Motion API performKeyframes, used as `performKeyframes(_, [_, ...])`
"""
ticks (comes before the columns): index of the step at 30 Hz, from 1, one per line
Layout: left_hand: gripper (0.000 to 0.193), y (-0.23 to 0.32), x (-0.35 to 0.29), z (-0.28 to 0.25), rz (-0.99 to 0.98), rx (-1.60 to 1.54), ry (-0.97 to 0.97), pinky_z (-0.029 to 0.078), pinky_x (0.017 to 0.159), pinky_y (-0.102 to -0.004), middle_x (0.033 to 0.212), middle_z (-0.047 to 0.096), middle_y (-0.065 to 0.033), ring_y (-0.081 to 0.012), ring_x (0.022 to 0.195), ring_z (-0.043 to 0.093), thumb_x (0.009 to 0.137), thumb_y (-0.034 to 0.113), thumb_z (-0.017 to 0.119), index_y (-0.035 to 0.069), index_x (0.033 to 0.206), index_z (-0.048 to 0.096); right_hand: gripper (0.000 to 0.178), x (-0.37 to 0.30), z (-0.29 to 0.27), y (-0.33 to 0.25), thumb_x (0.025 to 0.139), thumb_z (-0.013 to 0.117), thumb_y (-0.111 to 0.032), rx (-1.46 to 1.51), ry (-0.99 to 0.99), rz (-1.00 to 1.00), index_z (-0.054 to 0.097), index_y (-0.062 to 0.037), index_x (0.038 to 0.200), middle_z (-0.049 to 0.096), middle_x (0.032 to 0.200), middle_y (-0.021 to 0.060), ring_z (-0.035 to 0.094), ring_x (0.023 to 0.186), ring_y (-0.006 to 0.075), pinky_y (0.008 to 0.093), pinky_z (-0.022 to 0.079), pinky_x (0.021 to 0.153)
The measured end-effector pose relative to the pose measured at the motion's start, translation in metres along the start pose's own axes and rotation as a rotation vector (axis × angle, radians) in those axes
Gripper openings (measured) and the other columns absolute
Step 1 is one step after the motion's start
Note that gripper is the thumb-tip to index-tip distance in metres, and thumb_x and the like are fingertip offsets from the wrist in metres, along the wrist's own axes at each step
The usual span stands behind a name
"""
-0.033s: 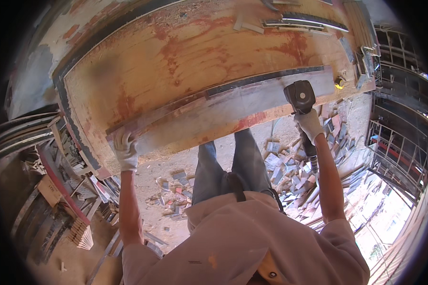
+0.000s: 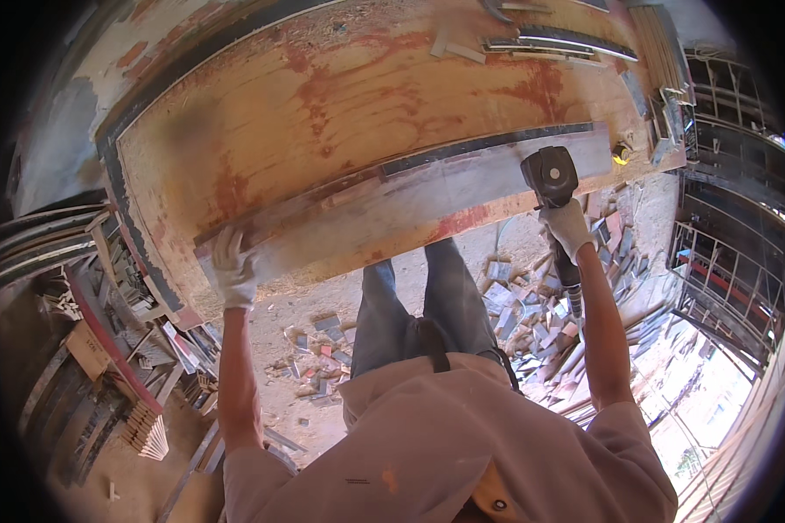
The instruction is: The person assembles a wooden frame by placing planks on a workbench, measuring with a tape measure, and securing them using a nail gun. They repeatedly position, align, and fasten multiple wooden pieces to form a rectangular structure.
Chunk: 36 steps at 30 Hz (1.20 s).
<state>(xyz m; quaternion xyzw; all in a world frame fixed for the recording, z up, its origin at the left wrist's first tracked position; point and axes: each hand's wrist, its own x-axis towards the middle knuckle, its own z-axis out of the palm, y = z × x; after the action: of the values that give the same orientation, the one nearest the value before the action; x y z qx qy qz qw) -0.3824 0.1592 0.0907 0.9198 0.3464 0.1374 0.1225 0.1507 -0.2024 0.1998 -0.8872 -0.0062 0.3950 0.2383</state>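
A long grey board (image 2: 462,184) with a dark strip (image 2: 427,159) along its far edge lies across the near side of a stained wooden worktable (image 2: 366,96). At the board's left end my left hand (image 2: 232,268), in a white glove, rests with its fingers stretched out over the surface. My right hand (image 2: 568,228), also gloved, is wrapped round the handle of a black nail gun (image 2: 549,174). The head of the nail gun stands over the board toward its right end, hiding its tip. Its lower body hangs beyond the table's near edge.
A yellow-and-black tape measure (image 2: 621,153) sits right of the board. Strips of wood (image 2: 567,44) lie at the table's far right. Offcuts (image 2: 532,305) litter the floor near my legs. Stacked timber (image 2: 52,244) stands at left, metal frames (image 2: 728,261) at right.
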Motion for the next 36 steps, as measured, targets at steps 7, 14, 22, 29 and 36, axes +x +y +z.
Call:
performKeyframes(7, [0.053,0.079,0.061,0.074,0.077,-0.149,-0.162,0.039,0.114,-0.0499,0.141,0.061,-0.0129,-0.0365,0.134,0.053,0.088,0.03,0.072,0.01,0.136,0.064,0.009,-0.012,0.015,-0.024,0.079,0.062,-0.008,0.038,-0.022,0.053,0.055,-0.0063,0.075,0.049,0.055,0.0022,0.05,0.039,0.0149,0.0332,0.042,0.033])
performKeyframes(14, [0.046,0.092,0.077,0.078,-0.025,-0.089,-0.264,0.046,0.104,-0.0477,0.128,0.066,-0.0072,-0.0319,0.123,0.058,0.084,0.026,0.074,0.012,0.128,0.068,0.01,-0.014,0.019,-0.022,0.08,0.062,-0.009,0.032,0.014,0.051,0.056,-0.0043,0.075,0.052,0.056,0.0038,0.053,0.04,0.0161,0.034,0.045,0.035])
performKeyframes(22, [0.041,0.108,0.091,0.068,-0.188,-0.03,-0.321,0.051,0.097,-0.0449,0.113,0.068,-0.0071,-0.0306,0.113,0.061,0.078,0.022,0.075,0.016,0.119,0.074,0.011,-0.017,0.008,-0.009,0.08,0.066,-0.011,0.129,-0.059,0.035,0.059,-0.003,0.075,0.053,0.055,0.0034,0.054,0.04,0.016,0.0324,0.044,0.035])
performKeyframes(29, [0.041,0.108,0.089,0.063,-0.189,-0.015,-0.314,0.053,0.094,-0.0441,0.113,0.07,-0.0079,-0.0319,0.109,0.063,0.078,0.022,0.073,0.016,0.118,0.074,0.015,-0.069,0.036,-0.044,0.09,0.058,-0.004,0.63,-0.437,0.145,0.063,0.0003,0.104,0.044,0.058,0.0019,0.046,0.044,0.0157,0.0329,0.043,0.042])
performKeyframes(36, [0.042,0.11,0.092,0.063,-0.161,0.001,-0.297,0.054,0.093,-0.0438,0.112,0.071,-0.0086,-0.0317,0.108,0.064,0.078,0.022,0.073,0.014,0.119,0.073,0.008,-0.068,0.083,-0.074,0.092,0.059,-0.006,0.783,-0.693,0.227,0.057,-0.0058,0.084,0.044,0.058,0.0018,0.045,0.043,0.015,0.0325,0.041,0.041])
